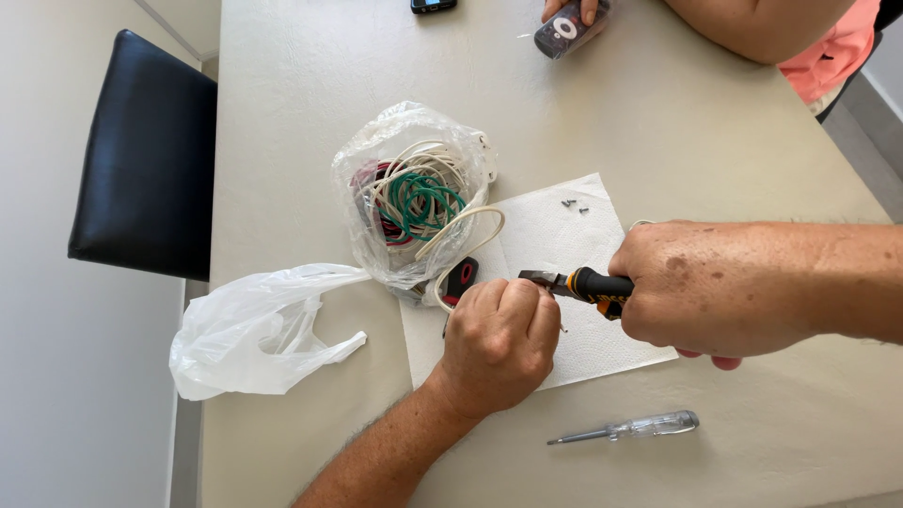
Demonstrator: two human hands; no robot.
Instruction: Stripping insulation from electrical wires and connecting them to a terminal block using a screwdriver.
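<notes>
Head view, left to right: black chair (146, 155) stands at the table's (310, 56) left edge. On the table, a crumpled white plastic bag (249, 329) lies near the left side, just beside a clear plastic bag (409, 193) stuffed with coiled wires, white, green and red. A white wire (461, 240) loops out of the clear bag down toward the left hand (499, 343). Left hand is clenched into a fist over a white paper towel (555, 235), pinching the wire end; exact hold is hidden under the fingers. A small red and black tool (461, 279) lies just beside the fist, partly under the bag. Pliers (574, 284) with black and orange handles meet the wire right at the left knuckles, tip touching or just beside the fist. Right hand (701, 287) is closed tight around the pliers' handles, to the right of the wire. Small screws (574, 203) sit on the towel's upper part, well apart from the hands. A clear-handled screwdriver (630, 429) lies on the table below the towel. At the top edge, another person's hand (569, 9) holds a small dark packet (567, 28).
</notes>
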